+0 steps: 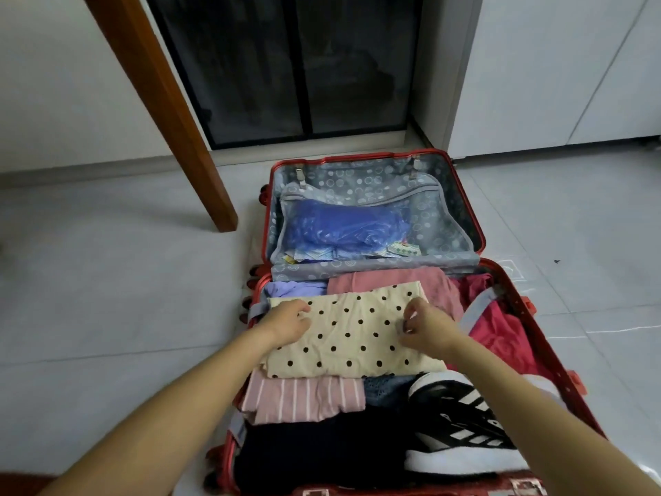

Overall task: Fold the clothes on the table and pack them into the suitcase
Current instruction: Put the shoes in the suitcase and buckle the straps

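Folded polka-dot top (352, 334) lies atop the suitcase's (532, 318) pile, long axis 9-to-3, w/ L hand (286, 322) at its 9 o'clock end, fingers curled on cloth, grip unclear, & R hand (427, 327) toward 3, bent fingers apparently pinching fabric.

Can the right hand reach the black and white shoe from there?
Probably yes. The shoe lies uncovered in the suitcase, just nearer than the right hand, which now pinches the spotted cloth. It would only need to let go and pull back.
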